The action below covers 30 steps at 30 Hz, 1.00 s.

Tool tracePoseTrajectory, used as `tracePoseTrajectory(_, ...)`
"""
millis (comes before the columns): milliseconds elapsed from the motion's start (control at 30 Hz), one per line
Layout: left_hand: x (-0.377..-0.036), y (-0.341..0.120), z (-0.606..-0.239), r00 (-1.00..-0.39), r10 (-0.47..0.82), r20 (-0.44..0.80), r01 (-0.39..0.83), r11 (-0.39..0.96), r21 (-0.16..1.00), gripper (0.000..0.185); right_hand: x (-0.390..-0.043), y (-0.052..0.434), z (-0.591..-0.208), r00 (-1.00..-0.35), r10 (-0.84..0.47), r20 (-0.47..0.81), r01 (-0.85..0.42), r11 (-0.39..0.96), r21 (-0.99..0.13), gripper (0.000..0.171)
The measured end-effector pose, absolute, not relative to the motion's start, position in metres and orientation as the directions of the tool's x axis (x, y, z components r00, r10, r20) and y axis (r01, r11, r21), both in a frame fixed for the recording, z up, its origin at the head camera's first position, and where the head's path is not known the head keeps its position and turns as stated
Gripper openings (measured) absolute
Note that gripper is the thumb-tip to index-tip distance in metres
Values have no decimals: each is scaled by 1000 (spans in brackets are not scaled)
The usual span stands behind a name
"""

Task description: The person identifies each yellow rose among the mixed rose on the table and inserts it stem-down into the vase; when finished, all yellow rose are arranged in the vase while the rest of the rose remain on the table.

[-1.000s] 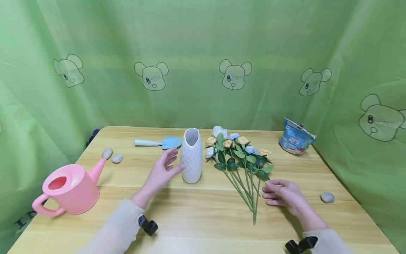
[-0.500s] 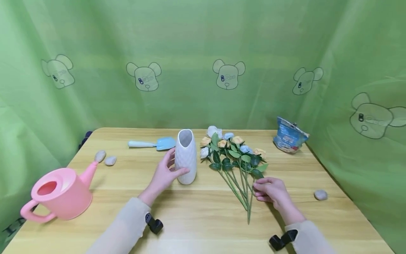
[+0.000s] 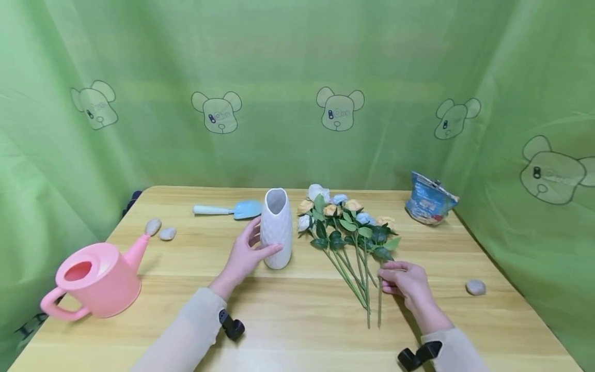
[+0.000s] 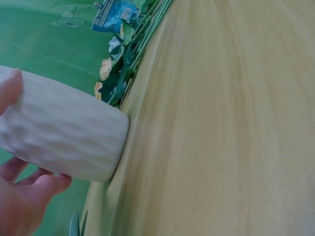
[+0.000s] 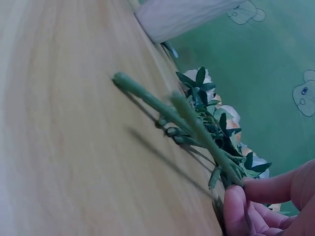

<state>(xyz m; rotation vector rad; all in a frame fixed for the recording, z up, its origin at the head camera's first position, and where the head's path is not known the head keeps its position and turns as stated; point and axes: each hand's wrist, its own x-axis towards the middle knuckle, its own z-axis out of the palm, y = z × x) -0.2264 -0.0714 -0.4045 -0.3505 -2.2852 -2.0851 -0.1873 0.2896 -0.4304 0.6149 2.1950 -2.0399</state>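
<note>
Steadying the upright white vase (image 3: 277, 228) with a curled left hand (image 3: 245, 257), the right hand (image 3: 405, 282) pinches one flower stem (image 3: 379, 302) beside the bunch (image 3: 346, 227) on the table (image 3: 297, 315); lifting it clear likely comes next.

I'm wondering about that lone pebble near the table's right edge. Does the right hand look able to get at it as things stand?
Probably yes. The pebble lies alone on bare table, with nothing between it and the right hand. But that hand pinches a flower stem, so its grip is occupied.

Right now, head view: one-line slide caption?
Left hand holds the upright white vase; right hand pinches one flower stem beside the bunch.
</note>
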Motion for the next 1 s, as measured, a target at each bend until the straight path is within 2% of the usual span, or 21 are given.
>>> tracePoseTrajectory(400, -227, -73, -401, -971, 172, 165, 182, 91, 979, 77, -183, 319, -418, -930, 254, -266, 273, -12, -962, 51)
tracePoseTrajectory(533, -231, -74, -404, -961, 200, 192, 215, 102, 971, 79, -181, 322, -408, -943, 253, -217, 222, -10, -975, 53)
tracePoseTrajectory(600, -235, -74, -410, -955, 210, 212, 238, 110, 965, 82, -181, 319, -400, -949, 253, -189, 197, 8, -980, 56)
tracePoseTrajectory(733, -243, -73, -421, -950, 198, 241, 267, 120, 956, 84, -186, 312, -389, -957, 263, -126, 130, -2, -991, 49)
tracePoseTrajectory(1000, -245, -71, -428, -951, 153, 267, 289, 147, 946, 80, -200, 271, -346, -976, 217, 9, -30, -91, -995, 44)
